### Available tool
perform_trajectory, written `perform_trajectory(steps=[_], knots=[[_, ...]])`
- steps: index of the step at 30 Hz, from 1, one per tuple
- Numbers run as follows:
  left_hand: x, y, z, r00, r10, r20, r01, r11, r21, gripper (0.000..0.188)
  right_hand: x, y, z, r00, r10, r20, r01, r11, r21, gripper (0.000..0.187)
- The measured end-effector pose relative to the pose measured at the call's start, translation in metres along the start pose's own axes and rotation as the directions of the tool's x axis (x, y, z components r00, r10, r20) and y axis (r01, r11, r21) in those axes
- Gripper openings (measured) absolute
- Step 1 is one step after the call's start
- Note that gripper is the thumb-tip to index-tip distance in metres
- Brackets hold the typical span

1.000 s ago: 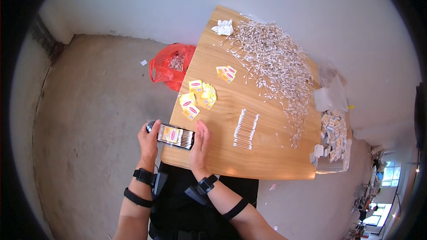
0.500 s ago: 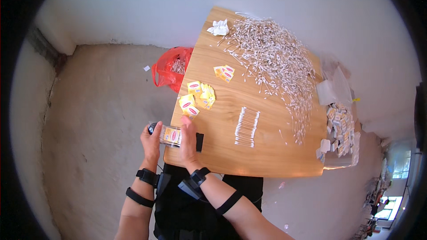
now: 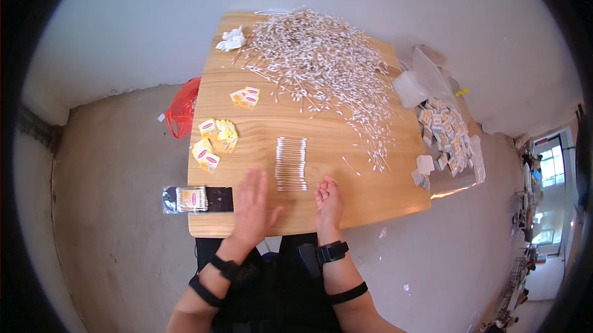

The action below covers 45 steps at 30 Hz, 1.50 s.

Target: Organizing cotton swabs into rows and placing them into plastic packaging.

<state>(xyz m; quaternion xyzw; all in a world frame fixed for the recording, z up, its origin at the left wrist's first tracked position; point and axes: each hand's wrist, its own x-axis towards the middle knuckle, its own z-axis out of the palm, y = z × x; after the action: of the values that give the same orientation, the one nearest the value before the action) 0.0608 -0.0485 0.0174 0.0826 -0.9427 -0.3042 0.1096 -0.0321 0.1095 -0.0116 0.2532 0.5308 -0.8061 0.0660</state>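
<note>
My left hand point(image 3: 250, 209) hovers over the front of the table, flat with its fingers stretched, and holds nothing. To its right, my right hand point(image 3: 329, 203) has its fingers curled in, with nothing visible in them. Between and just beyond the hands lies a neat row of cotton swabs point(image 3: 291, 164), side by side. Left of my left hand, a clear packet of cotton swabs point(image 3: 191, 199) with a yellow card rests on a black pad point(image 3: 220, 199), sticking out past the table's left edge.
A big heap of loose cotton swabs point(image 3: 321, 55) covers the far side of the wooden table point(image 3: 259, 123). Yellow cards point(image 3: 213, 141) lie at left, near crumpled tissue point(image 3: 231, 39). A red bag point(image 3: 182, 110) stands beyond the left edge. Packed swabs point(image 3: 448, 132) lie in plastic at right.
Both hands have let go of the swab packet, which now lies at the black pad. They have moved right to the row of swabs, and the view has shifted right.
</note>
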Motion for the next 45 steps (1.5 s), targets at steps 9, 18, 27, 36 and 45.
perform_trajectory(steps=[9,18,27,36,45], knots=[[0.018,0.017,0.062,0.982,0.134,0.133,-0.158,0.967,0.197,0.101,0.006,0.000,-0.020,0.978,0.044,0.202,-0.033,0.998,-0.058,0.022],[0.015,0.021,0.062,0.989,0.131,0.069,-0.143,0.967,0.212,0.108,0.012,0.010,-0.004,0.989,-0.044,0.140,0.037,0.998,0.051,0.034],[0.022,0.018,0.057,0.981,0.111,0.157,-0.140,0.972,0.187,0.113,0.025,0.020,-0.006,0.967,-0.112,0.227,0.122,0.992,-0.030,0.038],[-0.003,0.024,0.055,0.995,0.027,0.097,-0.042,0.986,0.164,0.101,0.012,0.022,0.020,0.824,-0.224,0.521,0.396,0.884,-0.246,0.047],[-0.006,-0.012,0.043,0.991,0.114,0.075,-0.132,0.942,0.309,0.092,0.003,0.054,0.029,0.781,-0.180,0.598,0.371,0.904,-0.211,0.049]])
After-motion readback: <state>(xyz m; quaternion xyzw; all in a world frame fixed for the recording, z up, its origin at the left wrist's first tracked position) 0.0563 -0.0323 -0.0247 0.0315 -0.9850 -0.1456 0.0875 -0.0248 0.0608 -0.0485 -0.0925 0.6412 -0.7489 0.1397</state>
